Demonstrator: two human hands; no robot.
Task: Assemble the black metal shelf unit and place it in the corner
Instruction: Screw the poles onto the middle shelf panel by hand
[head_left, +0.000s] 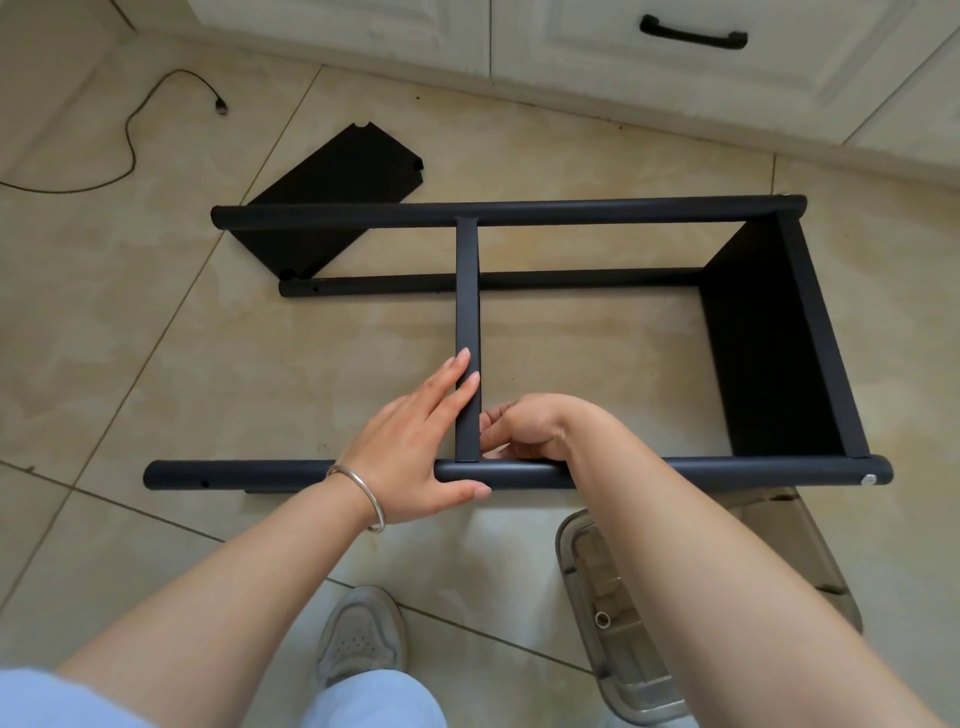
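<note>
While the left hand (415, 447) lies flat with straight fingers on the middle shelf panel (467, 312) and its thumb along the near tube (675, 470), the right hand (524, 426) curls just beside that panel's near end, pinching something too small to tell. The black shelf frame (779, 332) lies on its side on the tiled floor (156, 338), a loose black panel (332, 202) beyond its far tube (571, 210).
</note>
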